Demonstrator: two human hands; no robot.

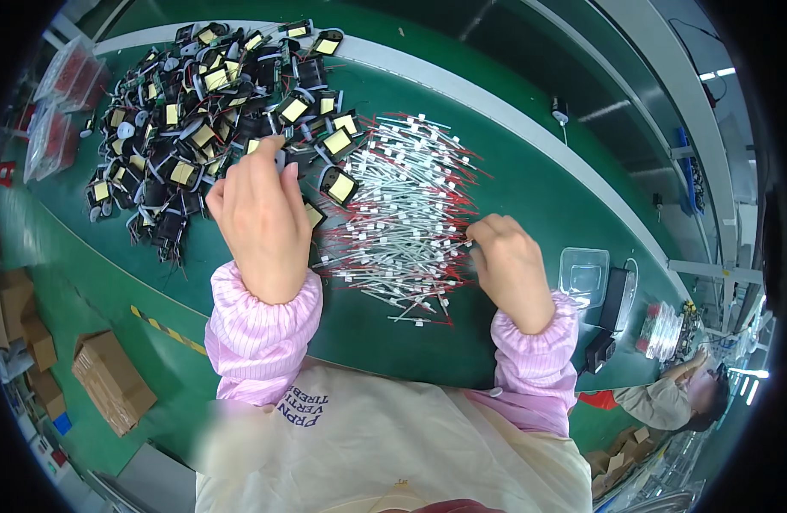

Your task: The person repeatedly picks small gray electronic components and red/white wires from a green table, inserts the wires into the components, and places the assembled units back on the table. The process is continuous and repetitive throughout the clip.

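The left hand [261, 218] is closed on a small black transformer [278, 154]; the right hand [509, 261] is pinched on a red-tipped wire [411, 222]. The pile is tangled, so neighbouring wires may drag off the green counter [368, 333].

At the far right edge of my green tabletop [385, 333] I note a clear plastic lidded box [583, 275], with a black rectangular device [614, 299] just beside it. Clear bags of red parts [62, 103] lie at the far left. Brown cardboard boxes [111, 380] sit on the green floor [81, 312] below. Another person [680, 398] is seated at lower right.
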